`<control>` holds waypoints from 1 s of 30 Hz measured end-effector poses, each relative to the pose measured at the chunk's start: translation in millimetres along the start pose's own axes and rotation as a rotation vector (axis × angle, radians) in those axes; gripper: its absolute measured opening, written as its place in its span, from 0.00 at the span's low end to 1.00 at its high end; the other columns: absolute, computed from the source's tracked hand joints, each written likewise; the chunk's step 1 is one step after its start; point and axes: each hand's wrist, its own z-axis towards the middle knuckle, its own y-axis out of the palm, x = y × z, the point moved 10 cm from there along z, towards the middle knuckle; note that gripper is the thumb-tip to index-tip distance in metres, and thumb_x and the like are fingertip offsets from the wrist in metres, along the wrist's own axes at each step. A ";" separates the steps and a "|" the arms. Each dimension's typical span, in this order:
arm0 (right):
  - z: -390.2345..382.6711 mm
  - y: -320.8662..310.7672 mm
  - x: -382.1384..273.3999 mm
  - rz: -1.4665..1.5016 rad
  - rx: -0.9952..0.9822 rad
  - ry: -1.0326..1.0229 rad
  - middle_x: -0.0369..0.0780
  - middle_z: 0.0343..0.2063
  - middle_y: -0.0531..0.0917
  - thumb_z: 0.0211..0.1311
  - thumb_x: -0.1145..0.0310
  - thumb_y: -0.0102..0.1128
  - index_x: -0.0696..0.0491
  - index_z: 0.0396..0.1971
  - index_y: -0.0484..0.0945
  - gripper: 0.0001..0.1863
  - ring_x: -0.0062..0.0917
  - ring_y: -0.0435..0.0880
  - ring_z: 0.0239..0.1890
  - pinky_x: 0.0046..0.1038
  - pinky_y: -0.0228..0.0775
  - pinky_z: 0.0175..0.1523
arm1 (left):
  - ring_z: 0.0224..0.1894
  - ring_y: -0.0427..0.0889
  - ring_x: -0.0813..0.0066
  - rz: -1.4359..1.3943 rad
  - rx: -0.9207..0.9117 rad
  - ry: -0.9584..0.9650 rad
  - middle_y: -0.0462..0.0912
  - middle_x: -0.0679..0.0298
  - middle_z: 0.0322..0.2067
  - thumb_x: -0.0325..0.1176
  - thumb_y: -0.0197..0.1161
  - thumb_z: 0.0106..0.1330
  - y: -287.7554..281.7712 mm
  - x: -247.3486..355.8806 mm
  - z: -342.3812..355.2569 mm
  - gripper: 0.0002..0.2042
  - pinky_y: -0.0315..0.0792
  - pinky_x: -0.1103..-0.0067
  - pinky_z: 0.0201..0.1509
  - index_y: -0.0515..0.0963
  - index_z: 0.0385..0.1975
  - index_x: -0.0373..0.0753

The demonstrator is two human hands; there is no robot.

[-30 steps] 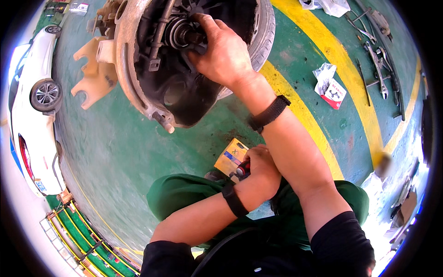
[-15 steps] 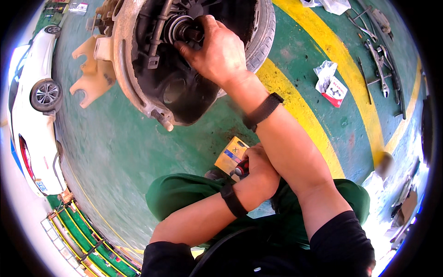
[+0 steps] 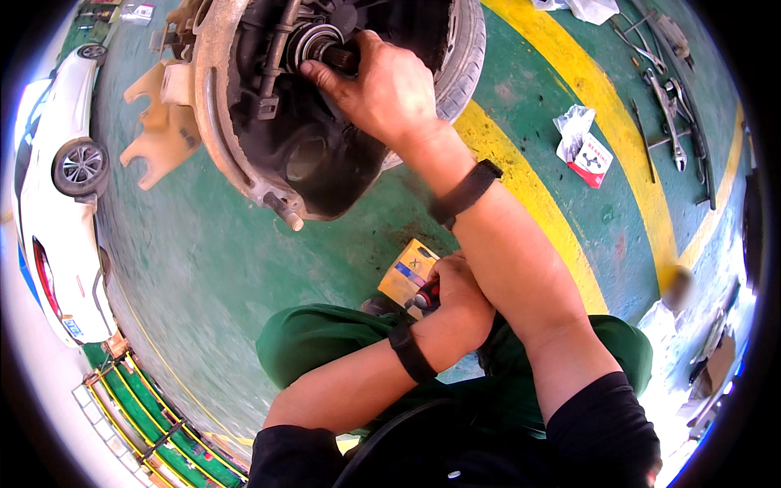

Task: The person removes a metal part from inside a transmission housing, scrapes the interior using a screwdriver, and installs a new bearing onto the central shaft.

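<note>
A dirty gearbox bell housing (image 3: 215,122) lies at the top with its dark hollow facing me. Inside it, a ring-shaped release bearing (image 3: 305,50) sits around a splined shaft (image 3: 342,58). My right hand (image 3: 386,89) reaches into the hollow, thumb against the bearing's lower edge and fingers curled beyond the shaft; it grips the bearing. Lower down, my left hand (image 3: 460,285) is closed round a screwdriver (image 3: 427,294) with a red and black handle, partly under my right forearm. The screwdriver's blade cannot be made out.
A tyre (image 3: 469,77) lies under the housing. A yellow box (image 3: 400,275) stands beside my left hand. To the right are a red and white box (image 3: 591,160), a plastic bag (image 3: 573,126) and several wrenches (image 3: 677,146). A white car (image 3: 69,220) stands far left.
My right thumb has shifted slightly left and up along the bearing, whose shiny ring shows more. The housing has moved slightly left. My left hand stays put with the screwdriver.
</note>
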 end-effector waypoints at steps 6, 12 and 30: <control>-0.1 4.1 2.2 0.151 0.153 -0.114 0.55 0.49 0.82 0.52 0.50 0.79 0.64 0.51 0.70 0.39 0.49 0.83 0.53 0.44 0.78 0.56 | 0.46 0.84 0.60 0.005 0.014 -0.001 0.82 0.58 0.45 0.34 0.64 0.66 -0.5 1.2 -1.8 0.14 0.75 0.65 0.41 0.82 0.50 0.38; 5.6 11.2 3.0 0.213 0.135 -0.080 0.55 0.50 0.84 0.47 0.52 0.83 0.64 0.61 0.70 0.47 0.47 0.84 0.55 0.39 0.76 0.62 | 0.46 0.85 0.62 0.013 0.079 0.032 0.84 0.60 0.46 0.35 0.64 0.66 -0.5 2.8 -2.2 0.14 0.75 0.66 0.39 0.83 0.50 0.42; 11.1 16.6 8.8 0.345 0.060 -0.035 0.57 0.46 0.86 0.45 0.54 0.83 0.67 0.60 0.73 0.46 0.45 0.87 0.52 0.36 0.79 0.58 | 0.50 0.86 0.65 0.166 0.049 -0.091 0.85 0.68 0.49 0.39 0.61 0.69 -4.3 3.2 -3.4 0.16 0.77 0.66 0.39 0.82 0.55 0.48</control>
